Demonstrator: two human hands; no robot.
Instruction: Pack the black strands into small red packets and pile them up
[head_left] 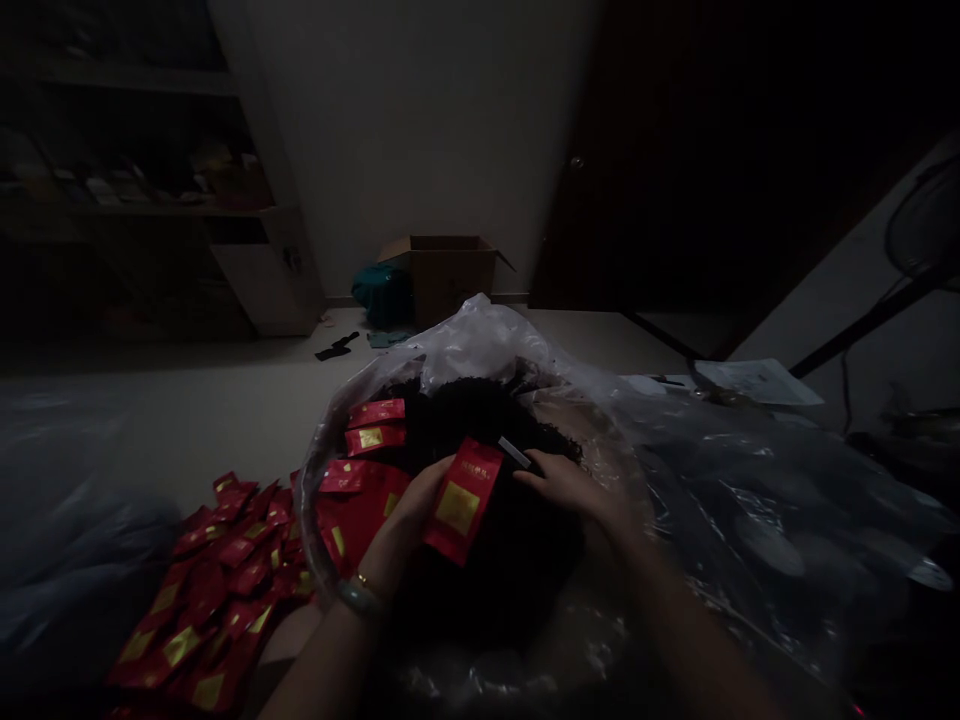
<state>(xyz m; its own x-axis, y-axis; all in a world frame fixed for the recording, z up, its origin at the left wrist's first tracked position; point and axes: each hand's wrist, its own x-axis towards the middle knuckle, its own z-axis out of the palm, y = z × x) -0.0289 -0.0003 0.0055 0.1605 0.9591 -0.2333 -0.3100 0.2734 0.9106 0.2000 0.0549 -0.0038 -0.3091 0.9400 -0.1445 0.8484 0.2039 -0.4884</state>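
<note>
My left hand (420, 497) is closed round a red packet (466, 478) with a gold label, tilted above dark loose material (487, 410) that looks like dried tea leaves. To its right, my right hand (559, 480) pinches a small pale flat strip (514, 452); its exact kind is too dim to tell. The dark material fills much of a round container (309, 500) lined with clear plastic (480, 335). Several more red packets (375, 437) lie inside the container at its left side, beside and under my left forearm.
A heap of red packets (225, 590) lies left of the container. Clear plastic sheeting (772, 510) spreads on the right. Against the back wall stand an open cardboard box (454, 285) and a teal bundle (382, 293). Shelves (135, 210) are at left, a dark door (675, 180) at right.
</note>
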